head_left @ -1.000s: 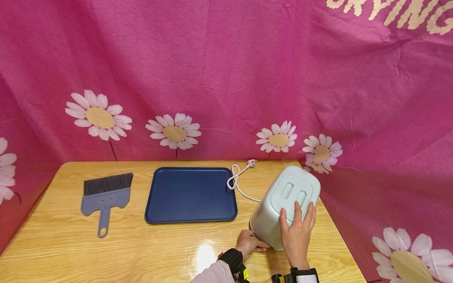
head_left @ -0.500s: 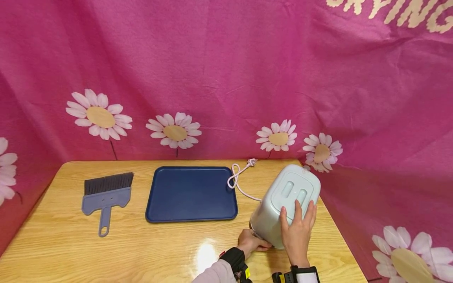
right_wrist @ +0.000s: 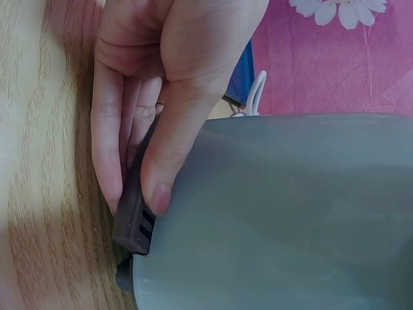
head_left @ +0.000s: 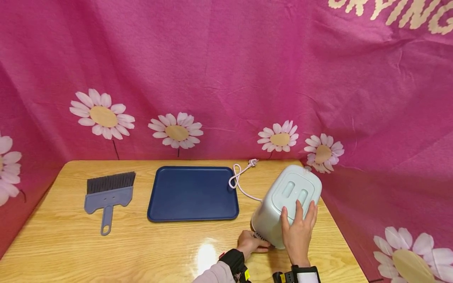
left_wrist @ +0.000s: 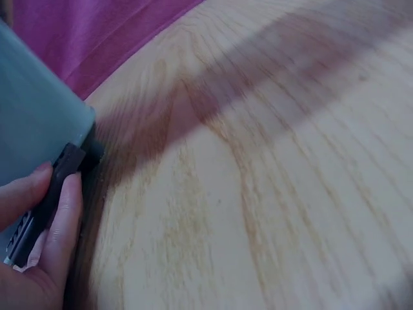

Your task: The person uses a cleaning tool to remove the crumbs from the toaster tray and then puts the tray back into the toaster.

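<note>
Left grip point(head_left: 249, 242) pinched a dark grey-brown, slotted, plastic-looking strip point(right_wrist: 133, 216) between thumb and fingers, low at the near left edge of a pale mint, rounded, box-shaped appliance point(head_left: 287, 195). That appliance stood at the right of the wooden surface point(head_left: 159, 247), its panel with two oblong recesses turned upward. Right grip point(head_left: 299, 236) grasped nothing; its straight, spread fingers rested on the near part of that panel.

Little had changed over the last second: appliance and right grip held their places, while slightly more of the strip's slotted face showed beside the left fingers. That suggested small, slow work on the strip, with the other palm side probably steadying the body. From both wrist views the strip lay right along the appliance's edge, beside a dark, rounded foot point(right_wrist: 124, 274); whether it had come loose could not be told.

Room looked tight there, since the edge sat close to the surface and the left fingers were squeezed in between. A thin, white-pink power cord point(head_left: 236, 177) ran from the appliance's left side and looped over the right rim of a dark blue, rectangular tray point(head_left: 192, 193); it seemed likely to drag if the appliance shifted. Well apart at the far left lay a grey-blue hand brush point(head_left: 109, 198) with dark bristles. Pink cloth point(head_left: 226, 70) printed with white daisies hung behind the far edge.
</note>
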### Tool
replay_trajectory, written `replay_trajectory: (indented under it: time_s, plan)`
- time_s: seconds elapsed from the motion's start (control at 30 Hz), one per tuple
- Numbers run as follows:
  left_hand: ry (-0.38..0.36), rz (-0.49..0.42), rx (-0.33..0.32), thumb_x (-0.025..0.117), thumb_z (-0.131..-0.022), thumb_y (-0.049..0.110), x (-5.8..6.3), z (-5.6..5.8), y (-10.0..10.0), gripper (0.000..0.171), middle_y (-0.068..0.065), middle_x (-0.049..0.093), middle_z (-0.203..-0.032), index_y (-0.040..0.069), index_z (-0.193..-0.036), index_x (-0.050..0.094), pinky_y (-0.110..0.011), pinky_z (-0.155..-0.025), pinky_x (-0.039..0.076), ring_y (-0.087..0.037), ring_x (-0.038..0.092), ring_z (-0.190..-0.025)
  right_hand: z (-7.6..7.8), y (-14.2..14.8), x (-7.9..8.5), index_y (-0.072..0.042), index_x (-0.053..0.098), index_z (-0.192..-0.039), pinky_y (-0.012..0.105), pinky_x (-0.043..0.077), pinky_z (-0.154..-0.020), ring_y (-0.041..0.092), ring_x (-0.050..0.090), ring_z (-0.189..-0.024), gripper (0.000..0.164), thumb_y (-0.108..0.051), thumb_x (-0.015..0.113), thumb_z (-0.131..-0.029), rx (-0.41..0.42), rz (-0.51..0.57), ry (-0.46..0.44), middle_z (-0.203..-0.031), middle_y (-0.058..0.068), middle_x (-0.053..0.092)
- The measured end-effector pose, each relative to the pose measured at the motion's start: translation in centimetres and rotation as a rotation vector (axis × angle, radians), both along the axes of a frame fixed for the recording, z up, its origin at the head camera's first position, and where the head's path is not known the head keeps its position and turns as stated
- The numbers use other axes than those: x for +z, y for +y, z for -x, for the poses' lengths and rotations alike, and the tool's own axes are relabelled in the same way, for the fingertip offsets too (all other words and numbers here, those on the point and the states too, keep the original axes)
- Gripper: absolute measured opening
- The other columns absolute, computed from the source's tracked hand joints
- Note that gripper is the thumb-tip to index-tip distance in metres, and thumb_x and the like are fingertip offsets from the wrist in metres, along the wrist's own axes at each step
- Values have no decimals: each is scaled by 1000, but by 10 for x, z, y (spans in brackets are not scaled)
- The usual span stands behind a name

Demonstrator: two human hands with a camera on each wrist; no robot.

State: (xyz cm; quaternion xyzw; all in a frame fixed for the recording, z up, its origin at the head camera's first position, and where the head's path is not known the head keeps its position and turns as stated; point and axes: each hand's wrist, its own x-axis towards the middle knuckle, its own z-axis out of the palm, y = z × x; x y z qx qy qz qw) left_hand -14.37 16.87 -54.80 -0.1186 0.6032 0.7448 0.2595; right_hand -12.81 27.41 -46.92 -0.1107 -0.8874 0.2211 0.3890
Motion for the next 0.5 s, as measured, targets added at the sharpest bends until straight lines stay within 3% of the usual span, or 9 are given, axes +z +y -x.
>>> replay_trajectory:
  time_s: [0.23, 0.5]
  plan:
    - [-30, 67, 7, 71, -58, -17, 4, -1, -1, 27, -18, 56, -71, -6, -73, 52, -28, -53, 51, -27, 65, -59, 0, 0, 0, 10, 53, -112, 62, 31, -87, 47, 21, -125, 47, -22, 63, -79, -5, -2, -4, -132, 34, 27]
    - [-39, 63, -5, 72, -59, -16, 6, 0, -2, 31, -19, 56, -74, -6, -78, 51, -28, -54, 51, -28, 65, -59, 0, -1, 1, 10, 53, -112, 63, 31, -86, 47, 21, -125, 47, -21, 63, -78, -4, -12, 19, -132, 35, 27]
